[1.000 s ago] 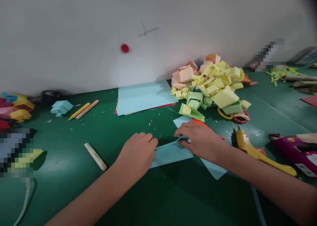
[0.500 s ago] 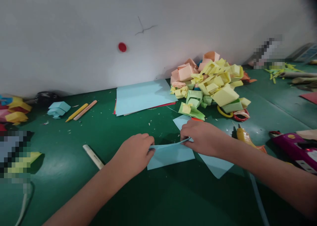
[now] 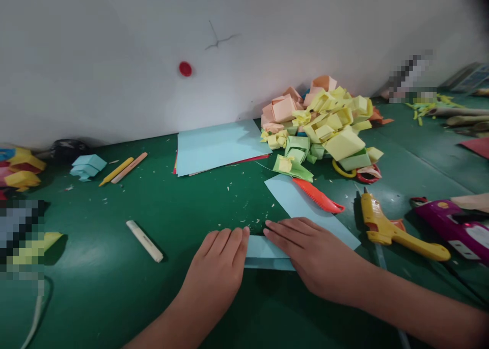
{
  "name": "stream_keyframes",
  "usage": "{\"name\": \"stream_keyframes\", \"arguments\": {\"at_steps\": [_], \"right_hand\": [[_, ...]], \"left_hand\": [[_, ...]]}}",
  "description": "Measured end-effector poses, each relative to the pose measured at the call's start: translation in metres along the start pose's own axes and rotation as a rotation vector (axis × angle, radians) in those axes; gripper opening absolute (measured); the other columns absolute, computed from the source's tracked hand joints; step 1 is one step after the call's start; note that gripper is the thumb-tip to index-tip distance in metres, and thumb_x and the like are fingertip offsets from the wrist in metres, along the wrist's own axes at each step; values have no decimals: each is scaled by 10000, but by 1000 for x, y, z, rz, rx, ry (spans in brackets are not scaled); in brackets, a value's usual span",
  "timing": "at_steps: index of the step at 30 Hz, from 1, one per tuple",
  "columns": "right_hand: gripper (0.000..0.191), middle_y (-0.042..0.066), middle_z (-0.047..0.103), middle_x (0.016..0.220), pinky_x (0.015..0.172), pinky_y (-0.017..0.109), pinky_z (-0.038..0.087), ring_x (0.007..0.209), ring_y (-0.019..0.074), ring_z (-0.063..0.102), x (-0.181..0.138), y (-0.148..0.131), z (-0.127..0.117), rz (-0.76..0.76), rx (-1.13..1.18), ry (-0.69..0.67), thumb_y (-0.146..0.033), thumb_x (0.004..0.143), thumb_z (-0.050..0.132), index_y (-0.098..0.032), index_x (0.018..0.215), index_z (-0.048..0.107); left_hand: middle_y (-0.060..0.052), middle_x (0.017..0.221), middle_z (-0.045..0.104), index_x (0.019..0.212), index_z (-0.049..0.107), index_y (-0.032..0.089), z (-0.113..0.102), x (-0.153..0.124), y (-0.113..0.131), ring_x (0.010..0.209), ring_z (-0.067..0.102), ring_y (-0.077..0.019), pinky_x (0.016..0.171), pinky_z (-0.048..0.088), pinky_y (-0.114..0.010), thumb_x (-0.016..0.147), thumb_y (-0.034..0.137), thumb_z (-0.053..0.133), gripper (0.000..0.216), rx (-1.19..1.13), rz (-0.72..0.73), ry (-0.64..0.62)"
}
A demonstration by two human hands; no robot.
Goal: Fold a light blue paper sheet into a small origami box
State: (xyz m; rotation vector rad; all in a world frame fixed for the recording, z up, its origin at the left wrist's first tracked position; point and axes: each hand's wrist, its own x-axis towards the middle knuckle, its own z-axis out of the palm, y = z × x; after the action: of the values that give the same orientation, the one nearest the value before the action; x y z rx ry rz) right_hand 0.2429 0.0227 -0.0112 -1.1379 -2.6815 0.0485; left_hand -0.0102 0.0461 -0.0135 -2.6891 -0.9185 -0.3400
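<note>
My left hand (image 3: 221, 260) & right hand (image 3: 317, 254) lie flat, fingers straight out, gripping nothing, both pressing on a thin, smooth light-blue folded paper (image 3: 263, 249) w/ crisp straight edges, which sits btw. them on the matte green table (image 3: 183, 206), plain white wall (image 3: 114, 58) behind.

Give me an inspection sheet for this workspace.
Surface: green mat, flecked with paper scraps.
Job's things: folded blue paper, flat on the mat.
Clutter: paper pile, paper stack, glue gun, red cutter, two pencils, white stick.
Grippers: left hand and right hand, both pressed flat on the paper.
Cables: white cable at the near left edge.
Surroundings: white wall with a red dot.
</note>
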Motion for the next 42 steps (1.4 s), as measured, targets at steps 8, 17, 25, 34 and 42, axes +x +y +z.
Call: {"name": "stream_keyframes", "arguments": {"at_steps": [8,17,25,34,42], "right_hand": [[545,160,531,1509,1094,448,523,1373,279,536,-8,-14,17,-57,-38,77,-23,904,440,-69,1439,533],[618,130,379,1611,1218,454,383,1488,260,362,-10,-14,11,-173,46,-62,-64,919,431,-61,1536,395],[556,143,462,1555,1191,455,421,1455,257,419,-14,-21,17,-184,-11,27,-41,922,425,-73,1474,486],[391,148,624,1403,1072,460,555,1293,281,611,-17,-36,19,-92,-112,179,-57,966,451,-88,1302,649],[491,199,486,1526,1174,481,438,1437,313,441,-14,-33,18,-164,-66,16,-72,947,430,-24,1426,526]], "left_hand": [[-149,1390,646,1366,613,78,-3,-4,7,1230,637,-305,1013,515,-464,1075,289,355,442,-141,18,-40],[-109,1448,607,1363,601,111,13,-21,18,1343,570,-246,1126,453,-420,1093,217,312,409,-121,-4,29],[-89,1524,531,1451,531,149,16,-25,11,1425,482,-226,1160,439,-426,1091,207,270,448,-126,20,-83],[-124,1515,535,1454,514,128,13,-23,10,1411,500,-251,1162,429,-433,1093,228,302,430,-103,-15,-46],[-144,1578,445,1493,445,77,9,-24,7,1459,428,-277,1199,363,-434,1018,133,363,485,-133,93,-117]]}}
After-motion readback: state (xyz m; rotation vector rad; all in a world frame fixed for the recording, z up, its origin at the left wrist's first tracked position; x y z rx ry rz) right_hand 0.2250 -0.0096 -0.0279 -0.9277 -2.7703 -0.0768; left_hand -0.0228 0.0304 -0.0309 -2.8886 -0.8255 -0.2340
